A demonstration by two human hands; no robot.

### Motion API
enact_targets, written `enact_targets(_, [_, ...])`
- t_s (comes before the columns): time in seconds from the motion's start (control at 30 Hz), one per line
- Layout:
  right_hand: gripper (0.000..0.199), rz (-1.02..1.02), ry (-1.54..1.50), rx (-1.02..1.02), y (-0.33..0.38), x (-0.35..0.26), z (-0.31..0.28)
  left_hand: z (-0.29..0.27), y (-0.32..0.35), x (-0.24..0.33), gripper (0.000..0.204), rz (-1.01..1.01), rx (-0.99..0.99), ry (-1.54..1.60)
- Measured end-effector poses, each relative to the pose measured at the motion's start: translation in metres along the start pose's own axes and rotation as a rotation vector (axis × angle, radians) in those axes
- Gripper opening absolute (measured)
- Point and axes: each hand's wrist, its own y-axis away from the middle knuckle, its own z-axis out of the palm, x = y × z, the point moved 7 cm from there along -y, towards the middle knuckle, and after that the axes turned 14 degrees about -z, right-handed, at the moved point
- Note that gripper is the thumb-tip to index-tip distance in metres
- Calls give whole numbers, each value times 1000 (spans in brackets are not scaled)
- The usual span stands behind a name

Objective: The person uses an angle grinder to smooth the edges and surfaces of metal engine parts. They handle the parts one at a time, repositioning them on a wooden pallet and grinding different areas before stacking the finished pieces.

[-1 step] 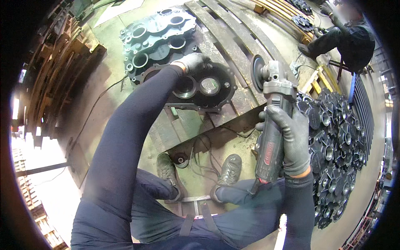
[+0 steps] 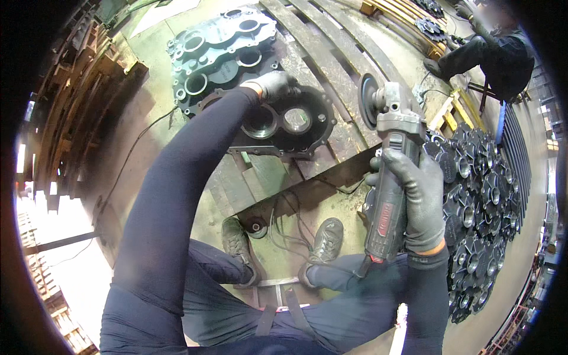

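in the head view, your left hand (image 2: pixel 273 84), in a grey glove, reaches far forward and rests on the top edge of a dark metal housing (image 2: pixel 284 121) with two large round holes; the fingers curl down over its rim, but you cannot tell how firmly they grip it. the housing lies on rusty steel beams (image 2: pixel 331 65) that run away from you, and just behind it, touching or nearly so, sits a greenish cover plate (image 2: pixel 219 50) with several round openings. your right hand (image 2: pixel 414 198), also gloved, is wrapped tight around the body of an angle grinder (image 2: pixel 387 177), held up off the work to the right of the housing and clear of it. the grinder's disc (image 2: pixel 368 100) faces left, near the housing's right edge but not touching it, and its cable leaves the rear end down by your thigh. to the right of that hand, a big heap of dark cast parts (image 2: pixel 485 201) with round holes covers the floor. below the beams, your two shoes (image 2: pixel 325 239) stand on a dusty concrete floor (image 2: pixel 148 112), with loose cable between them and a small round piece (image 2: pixel 256 226) beside the left shoe. at the top right, another person (image 2: pixel 497 56) in dark clothes crouches near a wooden pallet (image 2: pixel 452 109).
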Motion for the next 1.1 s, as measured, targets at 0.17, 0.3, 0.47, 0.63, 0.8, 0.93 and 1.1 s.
enact_targets(0.17, [44, -16, 22, 43, -3, -4, -7, 14, -6, 1, 40, -152, -62, 28])
enact_targets(0.3, [49, 2, 24, 23, -6, -2, 0, 35, 16, -26, 43, -176, -94, 107])
enact_targets(0.47, [46, 44, 66, 4, -4, -2, 3, 31, 63, 7, 40, -140, 450, 57])
enact_targets(0.63, [42, -5, 53, 22, 4, -4, 4, 56, 116, 24, 25, -120, 310, -105])
enact_targets(0.8, [41, -2, 34, -5, 12, -2, 4, 112, 179, -11, 64, -208, 6, -235])
enact_targets(0.93, [41, -33, 68, -5, 18, -4, -4, 136, 186, 10, 95, -174, 99, -408])
enact_targets(1.1, [48, -7, 52, -48, 13, 13, 6, 169, 179, -3, 59, -358, 83, -517])
